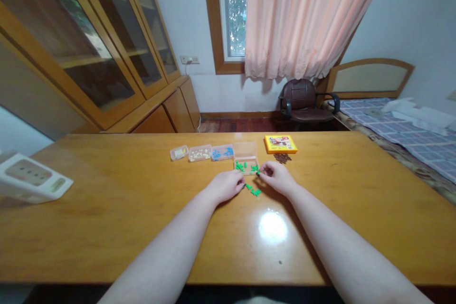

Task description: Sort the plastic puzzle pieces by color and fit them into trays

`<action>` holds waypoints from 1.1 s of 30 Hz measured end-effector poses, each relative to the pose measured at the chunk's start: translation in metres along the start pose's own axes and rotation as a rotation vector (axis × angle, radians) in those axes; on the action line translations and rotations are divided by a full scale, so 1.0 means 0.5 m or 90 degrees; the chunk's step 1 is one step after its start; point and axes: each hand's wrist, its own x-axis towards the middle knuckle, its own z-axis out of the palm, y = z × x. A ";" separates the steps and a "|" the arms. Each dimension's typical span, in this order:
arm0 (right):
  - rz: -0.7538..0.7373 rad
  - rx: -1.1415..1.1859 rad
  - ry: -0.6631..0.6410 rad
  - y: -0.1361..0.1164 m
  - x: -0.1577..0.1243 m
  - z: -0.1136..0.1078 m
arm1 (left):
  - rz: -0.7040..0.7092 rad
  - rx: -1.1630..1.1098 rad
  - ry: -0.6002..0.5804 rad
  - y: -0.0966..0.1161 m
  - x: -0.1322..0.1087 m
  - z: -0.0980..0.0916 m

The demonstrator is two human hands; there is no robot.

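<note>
My right hand (277, 176) is at the right front corner of an open clear plastic box (245, 174), its fingers pinched on a small green piece (258, 172). More green pieces (240, 166) lie inside that box, and its lid (245, 149) is tipped back behind it. My left hand (226, 185) rests on the table by the box's left front corner, fingertips drawn together; whether anything is between them is hidden. Close to those fingertips, a few loose green pieces (255, 192) lie on the wood in front of the box.
Left of the green box stand boxes of blue pieces (223, 152) and cream pieces (200, 153), plus a smaller clear box (179, 153). Brown pieces (282, 158) lie before a yellow box (280, 144). A white object (33, 178) stands at the left of the wooden table (117, 190).
</note>
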 end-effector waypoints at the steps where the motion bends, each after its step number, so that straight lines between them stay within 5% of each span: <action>1: 0.006 0.004 0.059 -0.002 0.003 0.006 | 0.002 0.003 -0.001 0.000 0.001 0.000; 3: 0.023 0.002 0.125 -0.003 0.009 0.016 | -0.001 0.009 -0.005 0.000 0.002 0.000; 6: 0.016 -0.036 0.107 -0.001 0.012 0.021 | -0.008 0.012 -0.022 -0.002 0.004 0.001; 12: -0.101 -0.140 -0.099 -0.022 -0.011 0.014 | -0.022 0.039 -0.054 -0.009 0.006 0.002; 18: -0.148 -0.339 -0.177 -0.065 -0.027 0.033 | -0.042 0.071 -0.055 -0.006 0.008 0.004; 33: -0.114 -0.376 -0.156 -0.063 -0.024 0.030 | -0.028 0.020 -0.062 -0.016 0.002 -0.002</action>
